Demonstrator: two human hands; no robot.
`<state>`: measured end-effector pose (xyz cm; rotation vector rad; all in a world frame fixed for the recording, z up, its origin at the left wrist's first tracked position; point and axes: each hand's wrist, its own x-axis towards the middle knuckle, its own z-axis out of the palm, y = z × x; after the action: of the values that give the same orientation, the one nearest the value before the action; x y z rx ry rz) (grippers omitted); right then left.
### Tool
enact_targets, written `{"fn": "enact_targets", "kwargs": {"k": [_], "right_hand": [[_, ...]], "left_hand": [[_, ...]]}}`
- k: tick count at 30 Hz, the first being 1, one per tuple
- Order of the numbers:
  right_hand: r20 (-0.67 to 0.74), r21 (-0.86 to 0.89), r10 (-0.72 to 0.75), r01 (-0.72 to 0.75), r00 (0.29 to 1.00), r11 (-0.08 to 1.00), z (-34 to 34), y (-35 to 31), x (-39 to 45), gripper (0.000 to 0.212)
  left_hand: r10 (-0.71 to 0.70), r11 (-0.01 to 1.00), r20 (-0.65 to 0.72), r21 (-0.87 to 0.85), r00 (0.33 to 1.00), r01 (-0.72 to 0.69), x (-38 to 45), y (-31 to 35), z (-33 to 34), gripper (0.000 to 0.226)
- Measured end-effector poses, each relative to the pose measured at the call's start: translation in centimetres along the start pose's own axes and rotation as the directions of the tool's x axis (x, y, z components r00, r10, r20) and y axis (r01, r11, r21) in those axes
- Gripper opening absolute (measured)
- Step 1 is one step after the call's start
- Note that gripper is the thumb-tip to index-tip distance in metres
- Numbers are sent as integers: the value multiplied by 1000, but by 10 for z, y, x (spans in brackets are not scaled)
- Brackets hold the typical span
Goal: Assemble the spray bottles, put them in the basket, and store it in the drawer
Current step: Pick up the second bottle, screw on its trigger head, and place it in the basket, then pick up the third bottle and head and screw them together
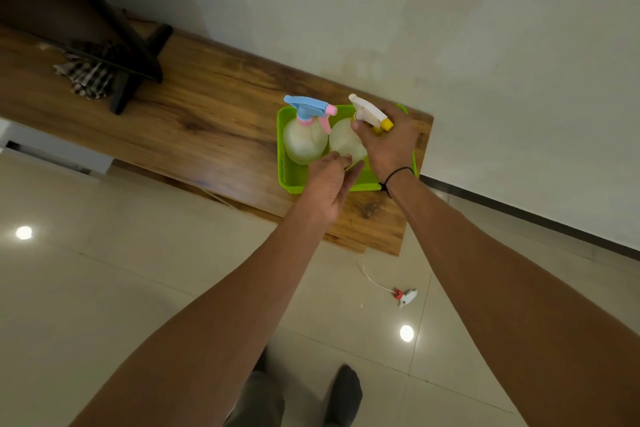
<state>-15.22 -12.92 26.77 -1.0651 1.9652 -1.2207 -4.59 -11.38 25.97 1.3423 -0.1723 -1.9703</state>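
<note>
Head view: two translucent plastic bottles point(304, 142) point(344, 144) stood in one green plastic basket point(294, 178).
Right hand point(389, 146) gripped one white-yellow trigger head point(369, 111); left hand point(327, 184), fingers extended, touched its bottle.

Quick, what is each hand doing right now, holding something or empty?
Left hand: fingers touch the low side of the second bottle; grip cannot be told.
Right hand: curled round the white and yellow spray head, holding it.

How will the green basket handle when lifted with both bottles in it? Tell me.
The green basket looks like thin plastic, so it probably flexes; support both sides. The blue-topped bottle and yellow-nozzled bottle stand taller than its low walls, so they may tip if it tilts. Their fill level isn't visible, so weight is uncertain.
</note>
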Motion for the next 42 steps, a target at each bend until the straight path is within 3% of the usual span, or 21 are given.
{"fn": "enact_targets", "kwargs": {"k": [2, 5, 9, 15, 23, 31, 42], "right_hand": [[35, -30, -10, 11, 999, 1000, -3, 1, -1, 32], [93, -85, 34, -26, 995, 996, -8, -2, -8, 60], [55, -120, 88, -81, 995, 989, -27, 2, -12, 75], [82, -101, 28, -20, 996, 995, -60, 23, -25, 63], [283, -153, -132, 181, 950, 972, -168, 63, -47, 40], [397, -229, -41, 142, 917, 963, -228, 117, -58, 33], [504, -300, 37, 134, 863, 945, -236, 199, -85, 29]], "left_hand": [[-4, 1000, 15, 26, 1000, 4, -3, 1, 0, 35], [-7, 998, 10, 56, 1000, 6, -7, 5, -1, 45], [-14, 987, 6, 161, 1000, 13, -24, -3, 1, 42], [63, 963, -3, 264, 998, -60, -36, -37, 12, 14], [207, 944, -121, 286, 971, -165, -70, -128, 59, 12], [195, 960, -189, 239, 962, -148, -98, -209, 69, 8], [198, 875, -193, 477, 961, -85, -68, -291, 37, 11]]}}
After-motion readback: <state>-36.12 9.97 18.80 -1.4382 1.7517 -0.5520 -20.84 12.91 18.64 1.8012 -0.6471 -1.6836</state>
